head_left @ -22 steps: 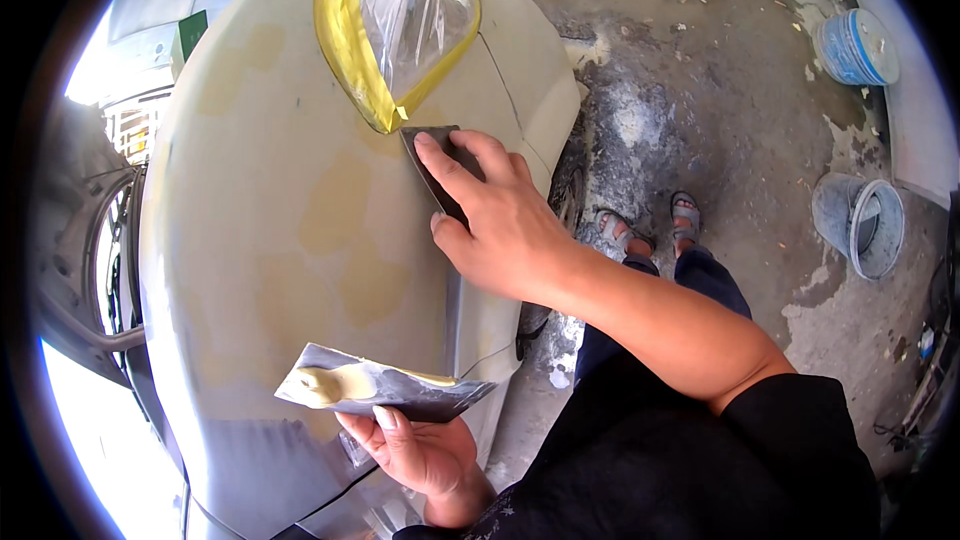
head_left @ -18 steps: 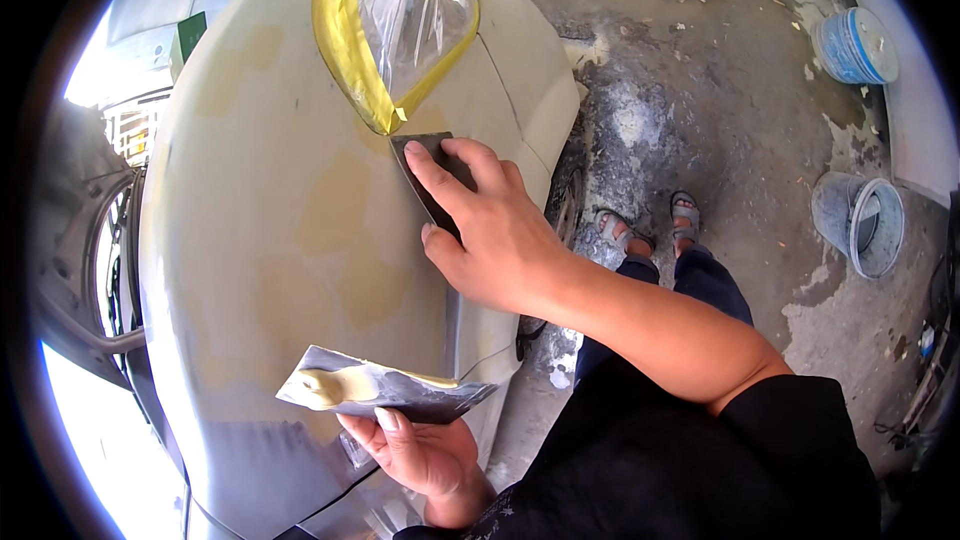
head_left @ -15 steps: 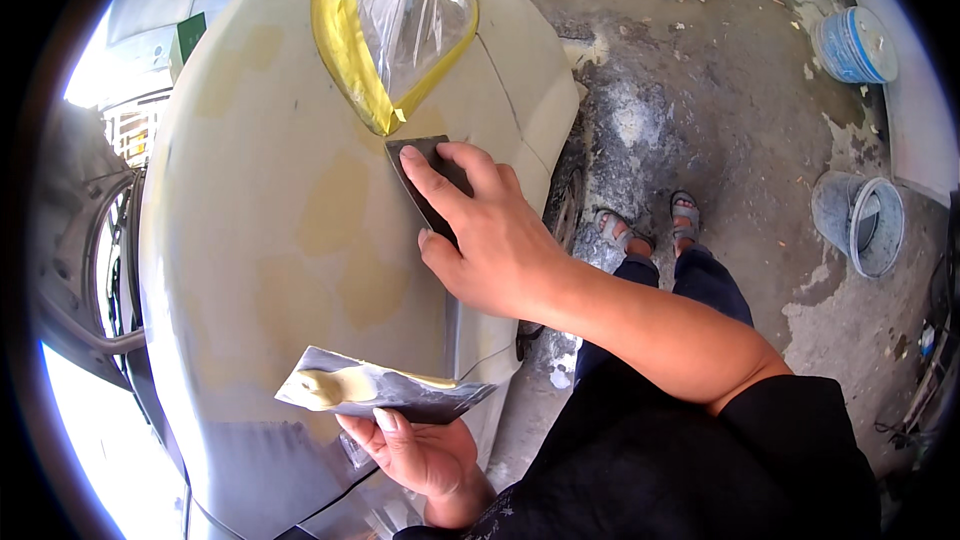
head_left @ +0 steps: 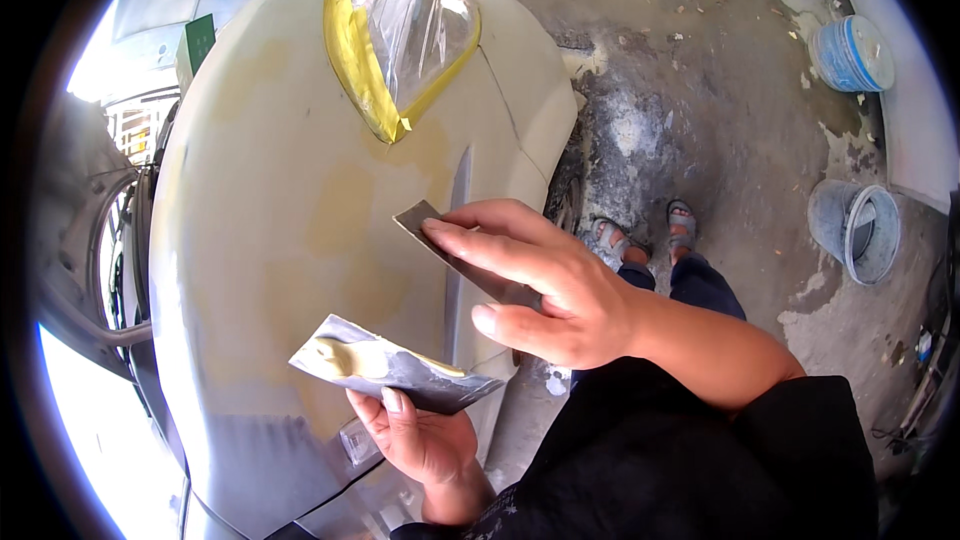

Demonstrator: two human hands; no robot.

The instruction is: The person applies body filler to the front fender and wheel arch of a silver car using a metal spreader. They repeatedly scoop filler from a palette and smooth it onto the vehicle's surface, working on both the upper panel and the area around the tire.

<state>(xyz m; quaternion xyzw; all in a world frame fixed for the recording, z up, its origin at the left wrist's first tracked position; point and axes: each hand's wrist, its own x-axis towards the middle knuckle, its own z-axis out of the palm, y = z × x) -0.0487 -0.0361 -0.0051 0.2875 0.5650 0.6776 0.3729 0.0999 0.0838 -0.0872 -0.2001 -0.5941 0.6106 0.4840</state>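
My right hand [head_left: 555, 295] grips a thin dark scraper [head_left: 425, 225] with fingers along its face and thumb at the near side, above the car's pale body panel [head_left: 240, 200]. Below it, my left hand [head_left: 420, 445] holds a flat metal plate [head_left: 450, 385] from underneath; a mound of cream paste [head_left: 340, 358] and a streak along its edge lie on the plate. The panel has yellowish patches and a narrow grey strip down its right part. At its top, a lamp [head_left: 420, 25] is covered with clear plastic and edged with yellow masking tape [head_left: 360, 70].
On the stained concrete floor at right stand a blue-and-white bucket [head_left: 850, 55] and a grey bucket [head_left: 850, 230] beside a pale wall [head_left: 915, 140]. My sandalled feet are beside the car. An open dark car part [head_left: 90, 250] and a green object [head_left: 198, 38] are at left.
My right hand and scraper have moved down and right, away from the taped lamp's lower tip toward the plate. The left hand's plate has risen slightly. The whole view has shifted a little.
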